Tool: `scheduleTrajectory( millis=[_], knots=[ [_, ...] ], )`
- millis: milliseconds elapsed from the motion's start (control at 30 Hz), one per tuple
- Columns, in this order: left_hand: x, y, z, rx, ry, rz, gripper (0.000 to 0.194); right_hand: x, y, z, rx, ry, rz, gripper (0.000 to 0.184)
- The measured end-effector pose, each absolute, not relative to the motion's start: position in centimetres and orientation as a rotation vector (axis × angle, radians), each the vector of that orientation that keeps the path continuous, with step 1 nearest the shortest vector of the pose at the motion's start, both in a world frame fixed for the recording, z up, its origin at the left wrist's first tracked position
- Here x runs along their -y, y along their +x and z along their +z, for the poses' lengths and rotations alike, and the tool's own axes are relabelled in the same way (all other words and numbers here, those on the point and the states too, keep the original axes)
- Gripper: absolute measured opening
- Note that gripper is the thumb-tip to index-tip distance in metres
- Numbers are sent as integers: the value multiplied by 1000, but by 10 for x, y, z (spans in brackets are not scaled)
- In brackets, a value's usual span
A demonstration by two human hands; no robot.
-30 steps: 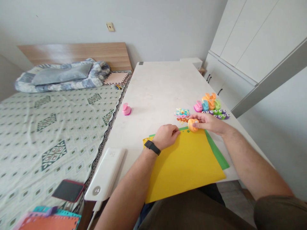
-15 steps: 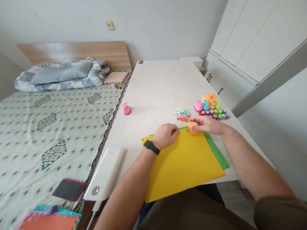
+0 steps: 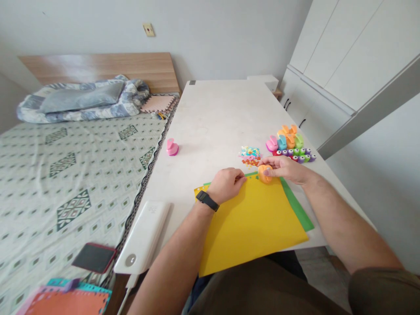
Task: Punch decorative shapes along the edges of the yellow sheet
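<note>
My right hand (image 3: 285, 169) is closed around an orange craft paper punch (image 3: 264, 173), which sits at the far edge of a yellow sheet of paper (image 3: 252, 218). My left hand (image 3: 227, 185) has its fingers pinched on the same far edge, left of the punch. Small punched holes show along that edge, with green showing near the punch. Under the yellow sheet lies a green sheet (image 3: 299, 208), sticking out at the right and the back. Just beyond the punch is a heap of small colourful paper cutouts (image 3: 250, 153).
Several coloured punches (image 3: 289, 138) stand in a group at the table's right, behind small round-topped ones (image 3: 295, 154). A pink punch (image 3: 172, 147) stands at the left edge. Nearer lies a white power bank (image 3: 144, 234) with a cable. On the bed are a dark tablet (image 3: 94, 257) and punched sheets (image 3: 68, 302).
The orange punch and my right hand have shifted very slightly along the sheet's far edge. My left hand stays in place. The whole view has tilted a little.
</note>
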State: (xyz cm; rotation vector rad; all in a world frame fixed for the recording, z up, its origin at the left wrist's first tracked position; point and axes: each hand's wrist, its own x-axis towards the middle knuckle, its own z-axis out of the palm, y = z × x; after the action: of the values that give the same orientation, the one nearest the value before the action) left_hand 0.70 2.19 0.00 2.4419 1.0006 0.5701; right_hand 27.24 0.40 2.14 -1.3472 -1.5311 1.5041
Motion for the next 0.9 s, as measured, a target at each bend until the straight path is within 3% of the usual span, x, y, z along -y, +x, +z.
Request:
scheduleTrajectory(
  millis=[900],
  knots=[
    [-22, 7, 0, -1002, 2415, 568, 18, -3, 271, 23, 1521, -1355, 1486, 48]
  ],
)
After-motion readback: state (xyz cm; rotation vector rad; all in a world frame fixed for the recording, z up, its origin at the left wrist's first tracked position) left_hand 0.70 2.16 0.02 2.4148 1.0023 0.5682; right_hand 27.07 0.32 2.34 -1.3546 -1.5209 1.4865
